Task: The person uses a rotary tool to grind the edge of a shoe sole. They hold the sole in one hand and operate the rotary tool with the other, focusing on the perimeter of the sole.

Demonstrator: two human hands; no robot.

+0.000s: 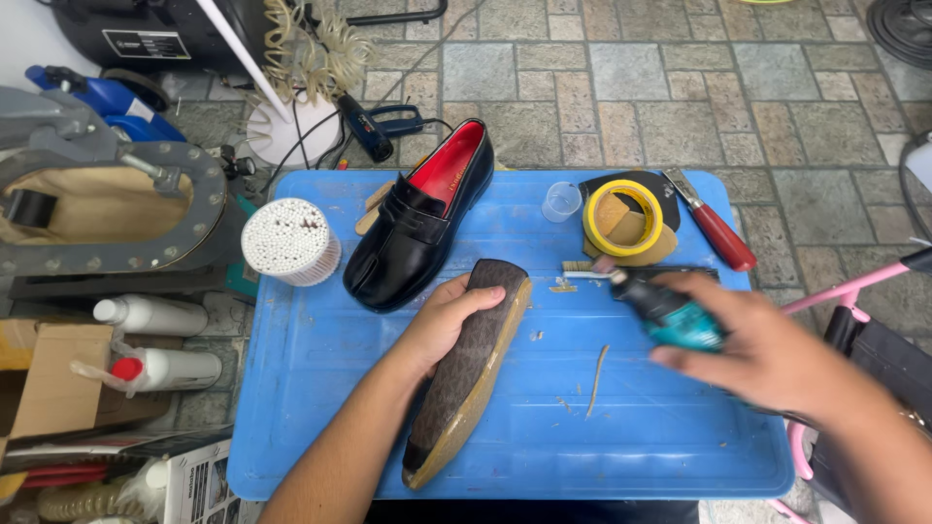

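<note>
Firmly, left-hand fingers (478, 296) clasp a brown upturned shoe (469, 371) at the blue tabletop's (320, 388) centre, while the right hand (752, 349) grips a blurred teal rotary tool (668, 312) toward its right edge, a black loafer (419, 228) near the far edge.

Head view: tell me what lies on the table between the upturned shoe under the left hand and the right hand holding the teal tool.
Only bare blue table with small scraps: a thin tan strip lies between the upturned shoe and the right hand. The head view shows this.
</note>
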